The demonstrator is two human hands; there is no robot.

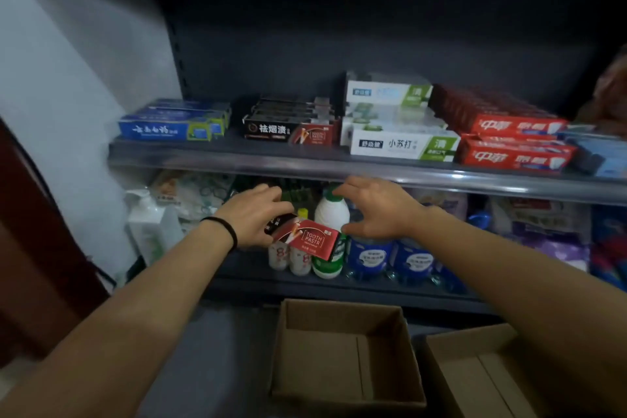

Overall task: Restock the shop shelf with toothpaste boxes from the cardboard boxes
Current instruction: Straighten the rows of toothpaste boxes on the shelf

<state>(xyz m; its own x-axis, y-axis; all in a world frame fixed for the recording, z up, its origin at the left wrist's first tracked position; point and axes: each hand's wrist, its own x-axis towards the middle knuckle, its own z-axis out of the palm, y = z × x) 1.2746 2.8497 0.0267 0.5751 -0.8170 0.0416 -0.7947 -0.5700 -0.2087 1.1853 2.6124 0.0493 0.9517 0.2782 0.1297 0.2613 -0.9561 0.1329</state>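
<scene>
My left hand (252, 214) grips a red-and-black toothpaste box (305, 241) (marked TOOTH PASTR) below the shelf's front edge (339, 168); my right hand (376, 210) hovers beside it, fingers loosely spread, holding nothing.

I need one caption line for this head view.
Left hand holds black-and-red toothpaste box below dark shelf; right hand open.

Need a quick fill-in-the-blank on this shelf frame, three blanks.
1. The black-and-red toothpaste box is held by the ____ hand.
2. The right hand holds ____.
3. The near cardboard box on the floor looks ____.

Missing words: left; nothing; empty
</scene>
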